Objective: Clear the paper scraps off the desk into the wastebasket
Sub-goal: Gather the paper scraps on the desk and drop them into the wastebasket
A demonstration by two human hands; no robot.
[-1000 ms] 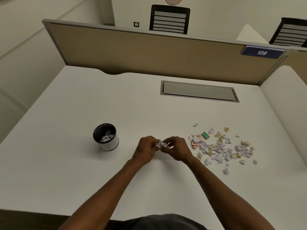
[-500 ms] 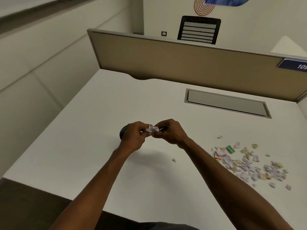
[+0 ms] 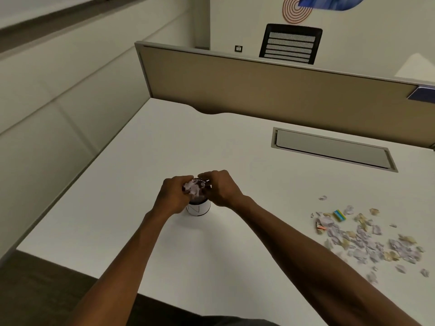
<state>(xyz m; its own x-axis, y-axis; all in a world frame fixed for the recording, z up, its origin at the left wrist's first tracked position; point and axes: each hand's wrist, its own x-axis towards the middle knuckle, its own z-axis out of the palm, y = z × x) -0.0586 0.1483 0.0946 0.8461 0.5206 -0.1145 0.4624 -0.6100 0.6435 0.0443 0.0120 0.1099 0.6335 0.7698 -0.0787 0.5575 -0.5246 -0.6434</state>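
Hovering together over the small wastebasket (image 3: 199,208), both hands meet above its dark rim. The left hand (image 3: 175,195) has its fingers curled around a crumpled wad of paper (image 3: 193,187), which sits right over the mouth of the wastebasket. The right hand (image 3: 220,188) is curled in from the other side, its fingertips close to the wad; whether they pinch the paper or only touch it cannot be told, since the fingers hide that side and the spot is a little blurred. The wastebasket stands upright on the white desk (image 3: 164,142), a white cylinder with a thin line drawing on its wall, mostly covered by the two hands.

Well apart from it, toward the right edge of the desk, lies a loose scatter of paper scraps (image 3: 367,238), pale lilac and tan, spread flat on the surface. Among them, at the far side of the scatter, sits a small yellow and blue block (image 3: 339,215). A grey recessed panel (image 3: 332,149) is set into the desk further back, and a tan divider (image 3: 270,90) runs along the far edge, with a black chair back (image 3: 290,43) behind it.
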